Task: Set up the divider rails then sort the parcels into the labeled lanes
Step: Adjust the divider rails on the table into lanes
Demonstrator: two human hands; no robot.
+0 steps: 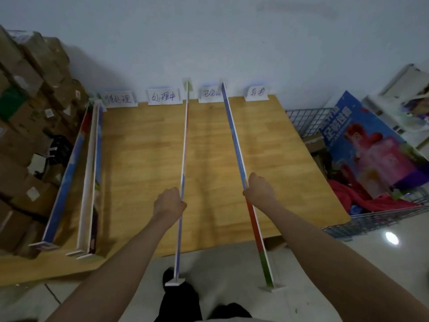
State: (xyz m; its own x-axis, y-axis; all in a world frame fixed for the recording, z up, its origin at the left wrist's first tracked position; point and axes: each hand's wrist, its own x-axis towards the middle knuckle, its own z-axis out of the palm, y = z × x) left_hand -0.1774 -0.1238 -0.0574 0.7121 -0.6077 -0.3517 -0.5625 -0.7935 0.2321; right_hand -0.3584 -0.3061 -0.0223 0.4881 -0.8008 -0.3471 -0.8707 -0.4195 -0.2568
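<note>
My left hand (169, 202) grips a long thin divider rail (185, 145) that runs from the back wall out past the front edge of the wooden table (144, 159). My right hand (258, 190) grips a second divider rail (234, 135), blue at the far end and red and green near me. Both rails stand on edge over the table's middle. Three more rails (89, 173) lie along the table's left edge. Several handwritten lane label cards (164, 96) stand along the back edge by the wall.
Stacked cardboard parcels (27, 94) fill the left side beside the table. A wire basket (362, 219) with a blue printed board (373, 145) and red cloth stands at the right. Tiled floor and my legs are below the table's front edge.
</note>
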